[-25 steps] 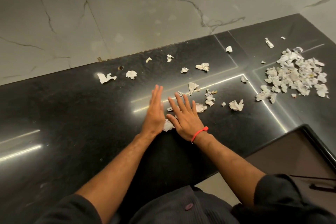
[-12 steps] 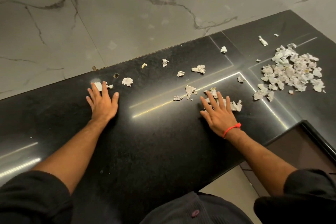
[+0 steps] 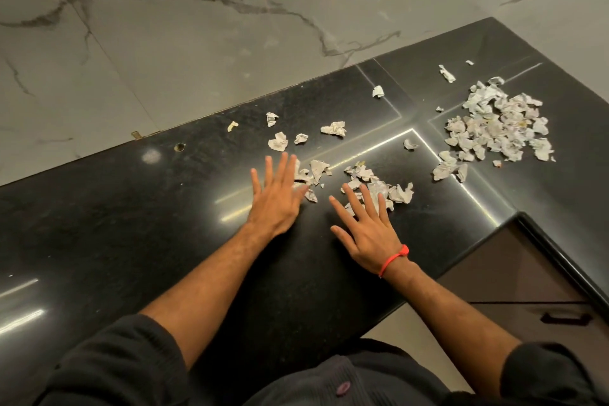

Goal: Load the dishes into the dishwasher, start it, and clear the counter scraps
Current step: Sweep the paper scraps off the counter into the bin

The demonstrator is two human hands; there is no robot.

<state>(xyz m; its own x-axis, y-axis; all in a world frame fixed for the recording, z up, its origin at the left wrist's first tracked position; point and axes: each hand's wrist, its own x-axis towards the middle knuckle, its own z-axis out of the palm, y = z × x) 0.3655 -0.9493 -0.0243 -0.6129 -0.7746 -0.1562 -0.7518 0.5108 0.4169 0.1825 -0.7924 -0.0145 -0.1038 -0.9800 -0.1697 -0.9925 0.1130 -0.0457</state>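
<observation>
Both hands lie flat on the black counter (image 3: 131, 241), fingers straight and spread, grasping nothing. The left hand (image 3: 276, 198) has a few paper scraps (image 3: 313, 175) touching its thumb side, bunched just to its right. The right hand (image 3: 369, 234), with a red band (image 3: 392, 260) at the wrist, has its fingertips (image 3: 364, 189) resting against a small cluster of crumpled scraps (image 3: 379, 184) that spreads beyond and to the right of them. The two hands sit near each other, apart, with bare counter between their palms.

Farther out past the left hand's fingers lie several loose bits (image 3: 333, 128), scattered toward the marble wall (image 3: 230, 43). Well to the right of the right hand, across a seam in the counter, sits a big heap of scraps (image 3: 497, 125), with a few strays around it. Below the right forearm, a brown cabinet front (image 3: 514, 277) with a dark handle (image 3: 564, 319) shows under the counter's edge.
</observation>
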